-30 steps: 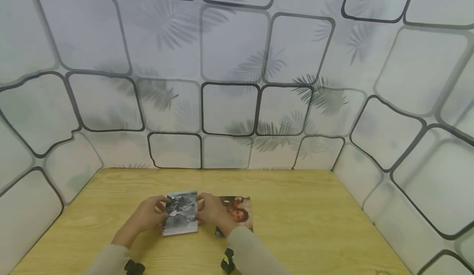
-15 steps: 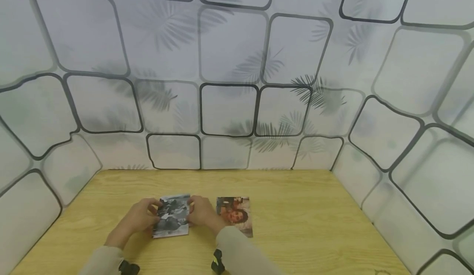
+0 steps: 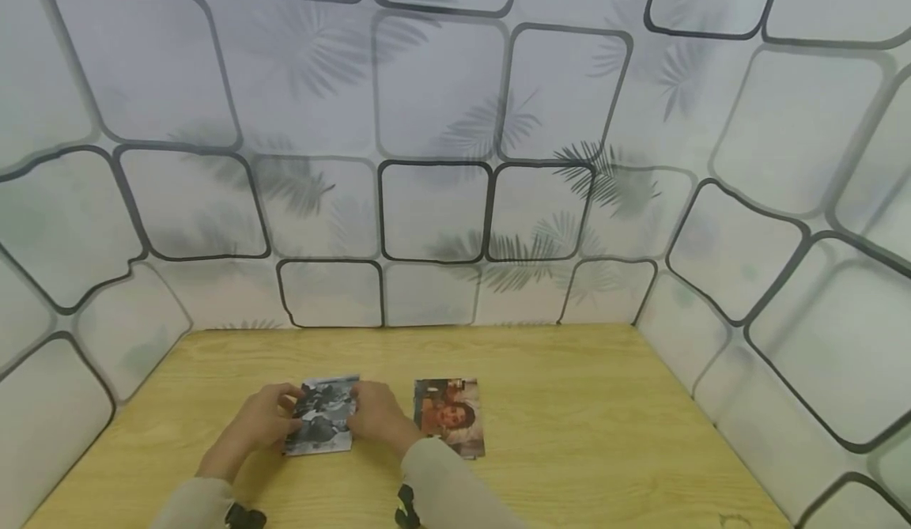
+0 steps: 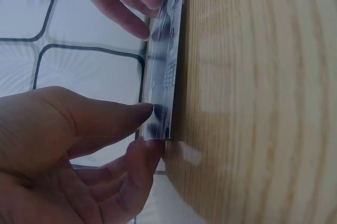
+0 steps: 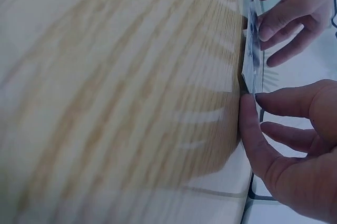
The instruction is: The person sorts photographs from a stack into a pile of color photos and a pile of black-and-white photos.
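Low over the left part of the table, a black-and-white photo print (image 3: pixel 324 417) is held between my two hands. My left hand (image 3: pixel 262 420) pinches its left edge. The right hand (image 3: pixel 377 412) grips the opposite edge with thumb and fingers. Seen almost edge-on in the left wrist view, the print (image 4: pixel 164 71) lies nearly level just above or on the wood; I cannot tell which. The right wrist view shows my thumb and fingers (image 5: pixel 263 150) at its near corner. To the right, a colour photo print (image 3: pixel 450 418) showing a person lies on the table, a second edge peeking out beneath it.
The wooden table (image 3: pixel 584 418) stretches out to the right and in front of the hands. Patterned fabric walls (image 3: pixel 434 213) with dark rounded outlines and leaf prints enclose it at the back and both sides. Black wrist cameras (image 3: pixel 407 507) sit under the sleeves.
Both hands have carried the black-and-white photo a short way left and slightly down. The colour photo, partly covered by the right hand before, now shows almost whole and stays in place.
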The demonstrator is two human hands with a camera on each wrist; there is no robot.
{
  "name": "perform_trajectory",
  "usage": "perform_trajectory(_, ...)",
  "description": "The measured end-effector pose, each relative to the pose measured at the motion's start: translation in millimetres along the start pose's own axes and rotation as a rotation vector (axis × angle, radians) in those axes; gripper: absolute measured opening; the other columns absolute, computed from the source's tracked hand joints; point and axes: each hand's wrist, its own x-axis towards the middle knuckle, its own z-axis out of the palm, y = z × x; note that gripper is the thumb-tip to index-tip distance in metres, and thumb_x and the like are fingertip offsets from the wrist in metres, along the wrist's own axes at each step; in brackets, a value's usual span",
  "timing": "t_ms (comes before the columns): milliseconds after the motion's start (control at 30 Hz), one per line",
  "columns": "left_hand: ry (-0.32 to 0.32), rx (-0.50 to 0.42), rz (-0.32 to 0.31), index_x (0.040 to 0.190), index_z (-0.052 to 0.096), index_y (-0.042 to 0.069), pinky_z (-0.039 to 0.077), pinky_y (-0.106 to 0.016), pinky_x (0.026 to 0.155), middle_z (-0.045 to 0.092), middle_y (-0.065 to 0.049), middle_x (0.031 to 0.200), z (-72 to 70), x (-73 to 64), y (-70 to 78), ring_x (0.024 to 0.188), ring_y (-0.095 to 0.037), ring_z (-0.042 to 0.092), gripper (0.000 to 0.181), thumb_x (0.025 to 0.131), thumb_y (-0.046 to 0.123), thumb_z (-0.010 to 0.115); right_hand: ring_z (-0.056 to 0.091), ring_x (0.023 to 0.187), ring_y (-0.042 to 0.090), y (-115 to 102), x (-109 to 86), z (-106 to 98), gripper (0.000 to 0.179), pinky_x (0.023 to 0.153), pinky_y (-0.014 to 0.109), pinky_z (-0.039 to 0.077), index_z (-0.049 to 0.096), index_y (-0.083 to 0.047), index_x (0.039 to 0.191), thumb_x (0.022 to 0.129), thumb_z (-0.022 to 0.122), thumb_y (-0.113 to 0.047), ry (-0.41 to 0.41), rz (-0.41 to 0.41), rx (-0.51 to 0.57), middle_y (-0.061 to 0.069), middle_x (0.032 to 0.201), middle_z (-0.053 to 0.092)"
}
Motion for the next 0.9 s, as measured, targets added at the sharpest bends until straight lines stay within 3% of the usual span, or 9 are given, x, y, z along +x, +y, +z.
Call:
perform_trajectory(100,0.005,0.053,-0.004,0.121,0.063,-0.011,0.061,-0.051,0.078,0.07,-0.027,0.103,-0.3,0.3,0.4,0.092,-0.038,0.07,0.045,0.08,0.002,0.08,0.06,0.076,0.011,1,0.4,0,0.038,0.069,0.021,0.053,0.071,-0.001,0.121,0.084,0.077,-0.007,0.018,-0.007,-0.032,0.002,0.085,0.07)
perform_trajectory(200,0.017,0.091,-0.018,0.117,0.065,-0.01,0.058,-0.055,0.082,0.071,-0.024,0.1,-0.7,0.3,2.0,0.094,-0.04,0.068,0.045,0.078,0.004,0.081,0.067,0.09,0.017,4,0.2,-1,0.035,0.08,0.024,0.057,0.073,-0.003,0.116,0.082,0.079,-0.009,0.024,-0.029,-0.028,0.008,0.099,0.075)
perform_trajectory(400,0.018,0.111,-0.038,0.121,0.064,-0.009,0.058,-0.058,0.083,0.069,-0.028,0.106,-0.7,-0.3,9.6,0.097,-0.043,0.068,0.047,0.081,0.008,0.08,0.067,0.084,0.018,14,-2.2,-10,0.029,0.068,0.024,0.055,0.073,-0.004,0.11,0.082,0.078,-0.005,0.019,-0.032,0.034,0.01,0.095,0.074)
perform_trajectory(500,0.029,0.089,0.003,0.123,0.064,-0.008,0.058,-0.058,0.085,0.07,-0.028,0.111,1.6,-0.1,19.3,0.103,-0.044,0.067,0.047,0.082,0.009,0.08,0.069,0.084,0.02,18,-4.9,-19,0.026,0.067,0.025,0.056,0.074,-0.005,0.109,0.084,0.078,-0.006,0.023,-0.024,0.026,0.01,0.094,0.075)
perform_trajectory(767,0.021,-0.02,0.098,0.124,0.065,-0.005,0.059,-0.055,0.089,0.069,-0.027,0.12,17.6,1.8,50.8,0.111,-0.045,0.066,0.043,0.085,0.007,0.079,0.067,0.083,0.022,38,-18.3,-54,0.027,0.069,0.035,0.058,0.072,-0.007,0.116,0.09,0.076,-0.01,-0.001,0.02,0.136,0.01,0.1,0.072)
perform_trajectory(900,0.014,-0.08,0.145,0.123,0.066,-0.005,0.062,-0.05,0.084,0.07,-0.026,0.117,29.5,2.6,61.7,0.106,-0.04,0.068,0.041,0.085,0.004,0.077,0.066,0.085,0.022,53,-26.1,-71,0.027,0.073,0.041,0.058,0.071,-0.005,0.116,0.09,0.074,-0.01,0.007,0.052,0.177,0.011,0.101,0.071)
